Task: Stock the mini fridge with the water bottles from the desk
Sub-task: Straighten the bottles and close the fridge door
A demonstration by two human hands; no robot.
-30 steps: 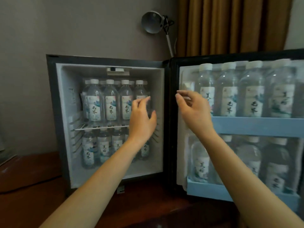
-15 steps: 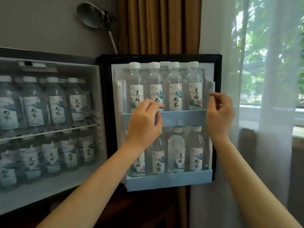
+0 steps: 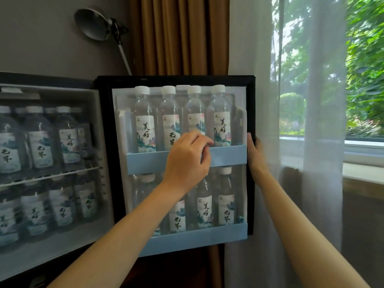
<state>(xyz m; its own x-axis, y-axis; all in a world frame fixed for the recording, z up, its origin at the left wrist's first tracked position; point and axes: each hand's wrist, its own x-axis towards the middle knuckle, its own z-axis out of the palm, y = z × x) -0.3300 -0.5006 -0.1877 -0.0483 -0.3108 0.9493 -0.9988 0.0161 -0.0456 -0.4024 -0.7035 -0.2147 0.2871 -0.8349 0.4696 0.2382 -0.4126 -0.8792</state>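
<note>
The mini fridge (image 3: 97, 129) stands open at the left, with labelled water bottles (image 3: 39, 146) packed on both its shelves. Its black door (image 3: 251, 113) is swung wide to the right and carries two pale blue racks (image 3: 226, 155) full of bottles (image 3: 145, 125). My left hand (image 3: 187, 161) rests, fingers curled, on the upper door rack in front of a bottle. My right hand (image 3: 254, 152) wraps round the door's outer right edge, thumb in front.
A metal lamp (image 3: 93, 24) hangs above the fridge on the grey wall. Brown curtains (image 3: 176, 36) and a sheer white curtain (image 3: 255, 59) hang right behind the door, with a window (image 3: 353, 80) and sill beyond. Dark wooden furniture sits below.
The view has swung right from the fridge interior to the door. My left hand slid right along the upper rack. My right hand went from the rack's end to gripping the door's edge.
</note>
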